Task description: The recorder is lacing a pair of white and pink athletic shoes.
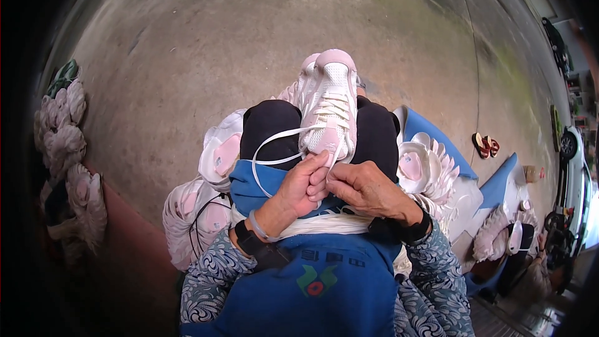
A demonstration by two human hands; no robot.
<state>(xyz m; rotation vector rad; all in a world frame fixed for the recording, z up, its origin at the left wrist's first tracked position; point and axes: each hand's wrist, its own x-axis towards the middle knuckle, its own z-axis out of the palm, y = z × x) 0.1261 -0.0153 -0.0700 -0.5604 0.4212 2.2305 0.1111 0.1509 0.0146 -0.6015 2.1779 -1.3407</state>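
Note:
A white and pink sneaker [329, 87] rests between my knees, its toe pointing away from me. Behind it, another shoe [307, 68] partly shows. White shoelace [261, 150] is threaded across the front, and one end loops out to the left over my knee. At the tongue end, my left hand [293, 190] is closed, thumb and fingers pinching the lace against the shoe opening. My right hand [368, 188] is closed right beside it, with a strand of lace running up from its fingertips. A bundle of loose white laces [324, 225] lies across my lap.
Stacks of white and pink shoes [193, 212] stand at my left, with more shoes [427, 165] at my right. Further bundles of shoes [62, 118] lie at the far left. Red sandals [485, 145] and blue sheets [440, 143] are on the concrete floor at the right.

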